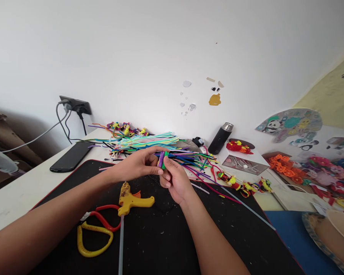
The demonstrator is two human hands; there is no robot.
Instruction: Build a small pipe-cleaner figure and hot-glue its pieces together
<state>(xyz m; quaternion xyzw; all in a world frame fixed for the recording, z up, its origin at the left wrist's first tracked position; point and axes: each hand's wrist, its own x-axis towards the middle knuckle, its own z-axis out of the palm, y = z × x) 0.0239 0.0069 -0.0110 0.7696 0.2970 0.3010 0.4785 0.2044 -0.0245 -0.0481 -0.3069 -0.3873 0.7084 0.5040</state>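
Note:
My left hand [137,163] and my right hand [175,179] meet above the black mat [160,244]. Between the left thumb and fingers is a short bundle of purple pipe cleaner [161,159]. Pinched in the right fingertips is a green pipe cleaner piece [165,157], pressed up beside the purple one; whether they are joined I cannot tell. Below the hands lies a yellow glue gun [129,199] with a long glue stick [121,244] in its back. Scissors with red and yellow handles [95,238] lie left of it, blades partly hidden under my left forearm.
Loose pipe cleaners [149,140] are heaped behind the hands. A phone [70,156] rests at the left, and a black flask [220,138] leans near the wall. Small finished figures [248,187] and a clear-sided box [245,165] are at the right.

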